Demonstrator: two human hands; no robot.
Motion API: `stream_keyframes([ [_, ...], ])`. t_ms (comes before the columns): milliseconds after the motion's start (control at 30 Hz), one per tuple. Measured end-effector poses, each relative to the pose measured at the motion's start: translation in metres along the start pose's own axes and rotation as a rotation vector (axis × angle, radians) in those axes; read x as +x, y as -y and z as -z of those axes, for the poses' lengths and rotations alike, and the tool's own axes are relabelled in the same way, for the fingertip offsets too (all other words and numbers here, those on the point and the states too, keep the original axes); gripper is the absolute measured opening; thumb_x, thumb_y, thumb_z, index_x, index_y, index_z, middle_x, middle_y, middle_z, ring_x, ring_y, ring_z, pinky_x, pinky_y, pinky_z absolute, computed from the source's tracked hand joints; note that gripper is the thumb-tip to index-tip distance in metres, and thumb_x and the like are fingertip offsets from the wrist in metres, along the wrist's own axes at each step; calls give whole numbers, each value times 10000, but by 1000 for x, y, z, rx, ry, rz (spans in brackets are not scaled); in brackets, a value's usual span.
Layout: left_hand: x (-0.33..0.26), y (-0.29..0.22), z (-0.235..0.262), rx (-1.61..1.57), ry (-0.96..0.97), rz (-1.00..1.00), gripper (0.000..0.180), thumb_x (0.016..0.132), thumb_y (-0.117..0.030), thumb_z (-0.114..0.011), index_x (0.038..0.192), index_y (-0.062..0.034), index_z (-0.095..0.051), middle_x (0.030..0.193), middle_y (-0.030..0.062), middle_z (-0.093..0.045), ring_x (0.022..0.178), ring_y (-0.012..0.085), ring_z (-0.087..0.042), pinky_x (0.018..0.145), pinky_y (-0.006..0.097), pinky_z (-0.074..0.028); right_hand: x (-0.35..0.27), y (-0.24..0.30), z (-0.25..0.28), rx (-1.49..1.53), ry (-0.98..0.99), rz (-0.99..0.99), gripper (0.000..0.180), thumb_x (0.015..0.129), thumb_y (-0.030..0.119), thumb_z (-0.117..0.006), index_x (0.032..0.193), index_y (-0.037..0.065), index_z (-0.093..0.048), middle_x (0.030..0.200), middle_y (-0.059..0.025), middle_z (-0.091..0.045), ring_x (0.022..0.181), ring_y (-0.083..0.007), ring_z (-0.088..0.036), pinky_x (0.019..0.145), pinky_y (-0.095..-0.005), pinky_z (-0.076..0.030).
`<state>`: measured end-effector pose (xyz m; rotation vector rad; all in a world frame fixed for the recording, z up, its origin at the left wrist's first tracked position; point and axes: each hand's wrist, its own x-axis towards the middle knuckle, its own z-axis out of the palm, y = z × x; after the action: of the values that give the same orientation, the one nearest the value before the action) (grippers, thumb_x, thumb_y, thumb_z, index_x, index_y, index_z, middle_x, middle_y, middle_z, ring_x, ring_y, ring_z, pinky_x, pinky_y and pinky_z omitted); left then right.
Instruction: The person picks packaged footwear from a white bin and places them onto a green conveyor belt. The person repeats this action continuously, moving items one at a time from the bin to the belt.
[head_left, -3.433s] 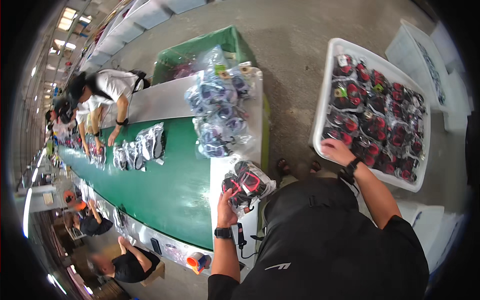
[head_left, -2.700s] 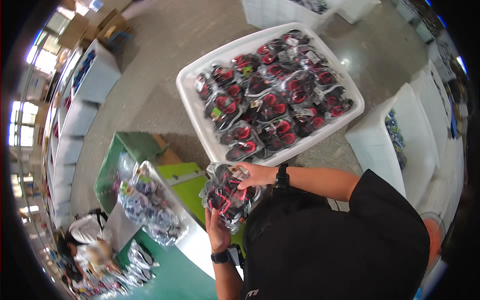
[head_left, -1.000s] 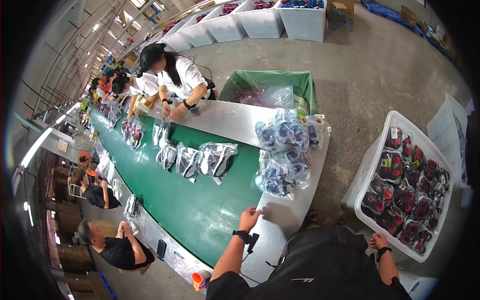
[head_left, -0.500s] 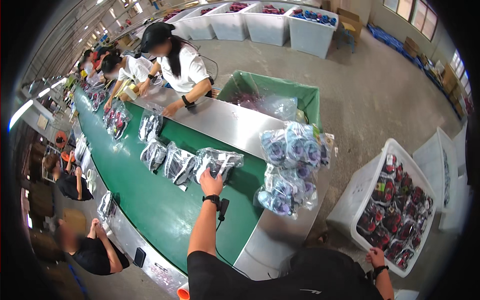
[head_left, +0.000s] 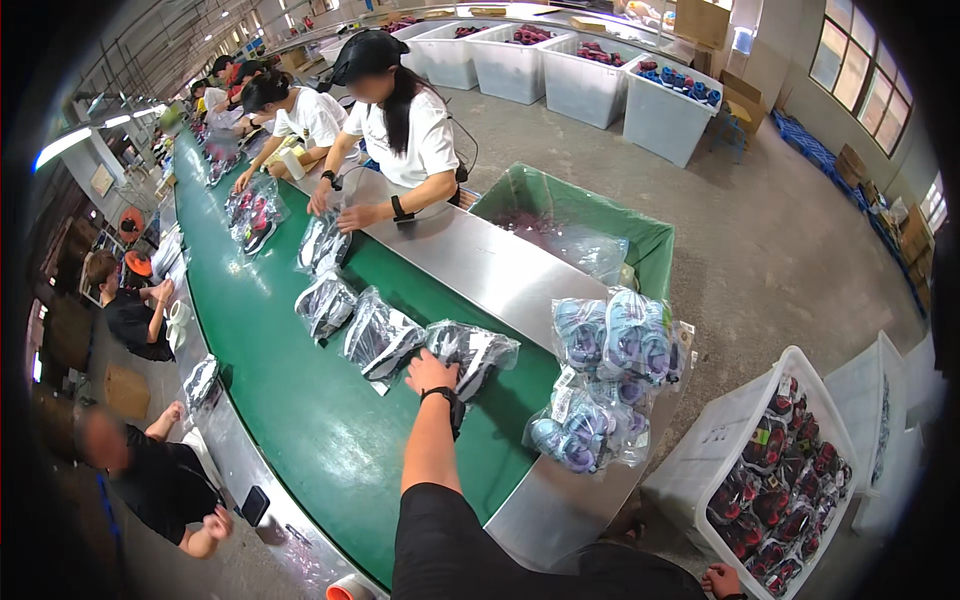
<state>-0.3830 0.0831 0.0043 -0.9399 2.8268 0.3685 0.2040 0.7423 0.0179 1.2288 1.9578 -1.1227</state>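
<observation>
My left hand (head_left: 432,373) reaches over the green conveyor belt (head_left: 300,420). Its fingers are spread and touch the near left edge of a clear bag of grey-and-white sneakers (head_left: 478,352). Just left of it lies another bag of dark-and-white sneakers (head_left: 382,335), with a third bagged pair (head_left: 325,303) beyond. My right hand (head_left: 720,580) hangs low at the bottom edge beside a white bin (head_left: 690,475); its fingers look loosely bent and nothing shows in them. Bagged light-blue shoes (head_left: 620,335) are heaped on the metal ledge at the belt's end.
Across the belt, a person in white (head_left: 415,135) handles a bagged pair of shoes (head_left: 322,243). A green-lined bin (head_left: 650,250) stands behind the metal ledge (head_left: 480,265). Another person (head_left: 165,490) in black is at the left side, near a phone (head_left: 255,505).
My view has turned a little. My left hand has slid from on top of the sneaker bag to its near left edge. My right hand has dropped lower. The person across now has both hands at a bag.
</observation>
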Motion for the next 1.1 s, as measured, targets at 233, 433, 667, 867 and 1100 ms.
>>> stream_keyframes([
  [233, -44, 34, -23, -306, 33, 167, 756, 687, -489, -762, 1129, 62, -490, 1074, 278, -656, 1014, 414, -640, 887, 459, -506, 50, -11, -9, 17, 41, 116, 436, 933, 242, -602, 1282, -6, -519, 923, -156, -660, 755, -225, -665, 665, -337, -553],
  [433, -120, 76, -54, -758, -174, 192, 669, 651, -365, -790, 1058, 102, -538, 1054, 304, -640, 994, 444, -625, 878, 467, -484, 46, 9, -7, 240, 29, 83, 296, 915, 93, -566, 1167, -60, -537, 835, -171, -653, 631, -234, -666, 542, -331, -557],
  [667, -269, 122, -44, -810, -212, -339, 571, 615, -139, -799, 1124, -57, -555, 990, 159, -667, 927, 370, -643, 852, 409, -498, 59, -5, -9, 217, 46, -22, 196, 902, 75, -575, 1058, -42, -587, 734, -149, -630, 572, -213, -620, 482, -317, -497],
  [867, -349, 169, -46, -665, -109, -298, 487, 792, -66, -660, 1267, -47, -549, 1186, 180, -630, 1059, 330, -626, 871, 387, -506, 85, 5, -6, 395, 148, 20, 141, 875, 39, -576, 999, -27, -564, 723, -135, -604, 539, -192, -587, 465, -308, -469],
  [1100, -329, 175, -86, -871, 327, -20, 749, 922, -475, -608, 1437, 18, -382, 1078, 155, -667, 935, 221, -638, 825, 331, -502, 108, 28, -6, 304, 164, 205, 192, 871, 55, -586, 1037, -43, -578, 765, -145, -624, 571, -220, -625, 501, -322, -507],
])
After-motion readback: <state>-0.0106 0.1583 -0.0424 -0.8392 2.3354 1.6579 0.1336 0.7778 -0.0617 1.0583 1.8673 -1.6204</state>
